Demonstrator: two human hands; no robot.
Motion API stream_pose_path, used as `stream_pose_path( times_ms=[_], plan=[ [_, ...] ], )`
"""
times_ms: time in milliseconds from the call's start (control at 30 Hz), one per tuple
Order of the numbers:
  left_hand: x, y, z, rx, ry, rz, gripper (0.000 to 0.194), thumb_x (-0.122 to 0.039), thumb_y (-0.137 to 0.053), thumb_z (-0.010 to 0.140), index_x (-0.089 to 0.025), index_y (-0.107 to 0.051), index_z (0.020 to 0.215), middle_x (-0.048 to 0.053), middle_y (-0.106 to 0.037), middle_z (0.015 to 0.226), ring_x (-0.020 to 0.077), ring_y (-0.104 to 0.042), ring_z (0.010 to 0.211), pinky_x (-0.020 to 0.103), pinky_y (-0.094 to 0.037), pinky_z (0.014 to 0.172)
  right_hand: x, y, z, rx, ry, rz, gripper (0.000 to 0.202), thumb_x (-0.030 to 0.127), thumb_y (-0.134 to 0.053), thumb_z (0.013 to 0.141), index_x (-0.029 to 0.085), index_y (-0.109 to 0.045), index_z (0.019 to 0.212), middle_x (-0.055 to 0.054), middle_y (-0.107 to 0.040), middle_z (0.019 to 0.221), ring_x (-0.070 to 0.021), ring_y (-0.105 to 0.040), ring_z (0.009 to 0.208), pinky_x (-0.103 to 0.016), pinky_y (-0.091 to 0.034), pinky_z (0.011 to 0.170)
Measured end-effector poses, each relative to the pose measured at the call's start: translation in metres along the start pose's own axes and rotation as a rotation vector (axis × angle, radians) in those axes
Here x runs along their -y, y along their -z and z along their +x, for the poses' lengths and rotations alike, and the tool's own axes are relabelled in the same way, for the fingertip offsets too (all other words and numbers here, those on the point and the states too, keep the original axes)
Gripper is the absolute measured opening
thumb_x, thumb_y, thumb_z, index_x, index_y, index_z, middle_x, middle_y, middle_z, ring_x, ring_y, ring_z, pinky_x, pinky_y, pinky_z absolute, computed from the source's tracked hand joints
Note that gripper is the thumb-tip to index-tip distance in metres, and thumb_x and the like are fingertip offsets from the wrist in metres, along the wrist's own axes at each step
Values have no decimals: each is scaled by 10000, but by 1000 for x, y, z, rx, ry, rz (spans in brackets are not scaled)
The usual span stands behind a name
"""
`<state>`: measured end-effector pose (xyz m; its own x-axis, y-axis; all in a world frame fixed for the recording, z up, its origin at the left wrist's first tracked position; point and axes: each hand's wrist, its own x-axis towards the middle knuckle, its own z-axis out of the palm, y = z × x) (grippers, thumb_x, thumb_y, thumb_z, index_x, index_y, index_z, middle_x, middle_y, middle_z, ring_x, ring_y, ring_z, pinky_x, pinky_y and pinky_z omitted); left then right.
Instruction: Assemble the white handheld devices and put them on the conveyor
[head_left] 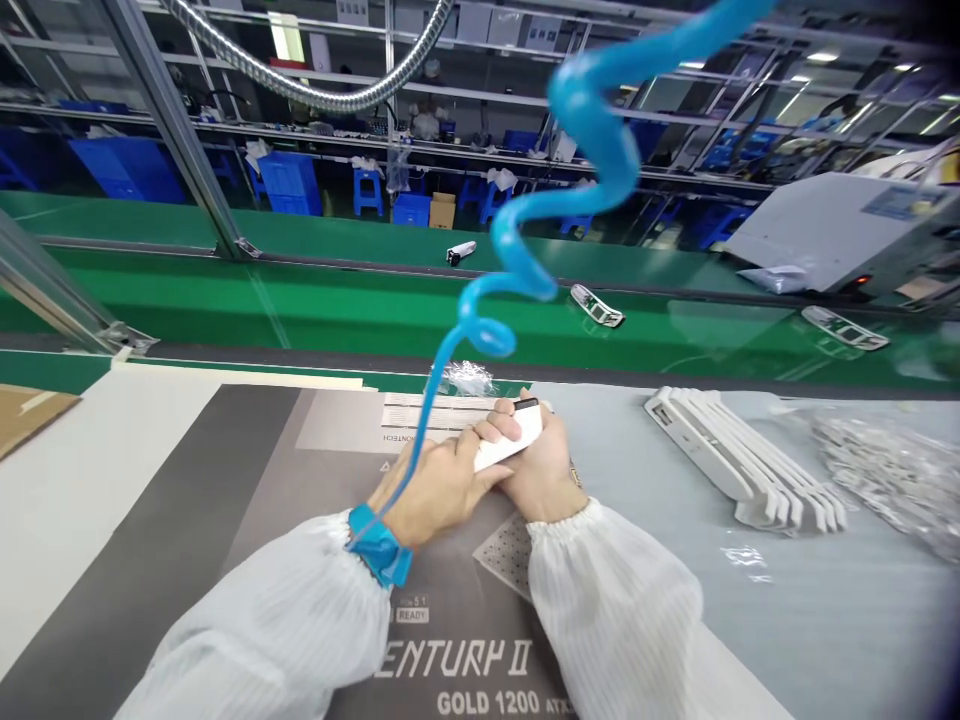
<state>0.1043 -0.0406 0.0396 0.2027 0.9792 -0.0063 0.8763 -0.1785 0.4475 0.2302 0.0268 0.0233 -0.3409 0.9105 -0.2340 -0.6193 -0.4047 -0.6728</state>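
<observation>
A white, elongated plastic device (501, 443) with a black end is held between both hands, above a dark printed mat of cardboard (315, 580). My left hand (439, 488) is closed over its near side, with the fingers wrapped across the top. From the right, my right hand (546, 462) grips it underneath; the palm hides part of the device. A blue wrist strap (380, 545) circles my left wrist, and a coiled blue cord (514, 235) runs upward from it. White sleeves cover both forearms.
Several white plastic shells (739, 455) lie stacked at the right, beside a clear bag of small parts (885, 460). Beyond the bench runs a green conveyor (360, 315) carrying an open shell (597, 305) and another (845, 328). A small clear plastic bundle (469, 377) sits behind my hands.
</observation>
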Motion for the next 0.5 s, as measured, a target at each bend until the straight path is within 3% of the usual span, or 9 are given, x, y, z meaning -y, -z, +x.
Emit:
stream_pose_path(
  times_ms=[67,133,267,500],
  plan=[
    [7,2,2,-48,29,6,520,-567,-440,938,-158,-603,1215,167,-728,909,321,-696,797,412,-501,753,3,-2,-2,60,-27,12,464,638,-446,885,242,-515,651,41,-399,505,-164,-516,555,-360,-538,719],
    [17,3,3,-172,61,-25,456,-535,-452,946,-179,-610,1183,151,-723,983,306,-681,879,411,-487,810,2,-7,-5,148,-45,9,362,581,-493,906,245,-583,804,12,-570,692,-183,-621,770,-365,-531,857],
    [28,3,3,-455,-4,-160,496,-478,-579,905,-220,-495,1319,105,-635,1268,275,-584,1159,410,-417,991,-9,-19,-10,287,-19,-41,259,501,-546,923,259,-615,982,-19,-666,1010,-204,-618,1063,-385,-490,990],
    [12,-1,2,-570,-127,-153,341,-368,-460,984,-212,-564,1270,91,-633,1289,244,-581,1187,376,-412,990,-24,-17,-10,202,4,-48,112,281,-647,875,204,-690,943,-54,-706,950,-221,-628,1088,-400,-516,1002]
  ],
)
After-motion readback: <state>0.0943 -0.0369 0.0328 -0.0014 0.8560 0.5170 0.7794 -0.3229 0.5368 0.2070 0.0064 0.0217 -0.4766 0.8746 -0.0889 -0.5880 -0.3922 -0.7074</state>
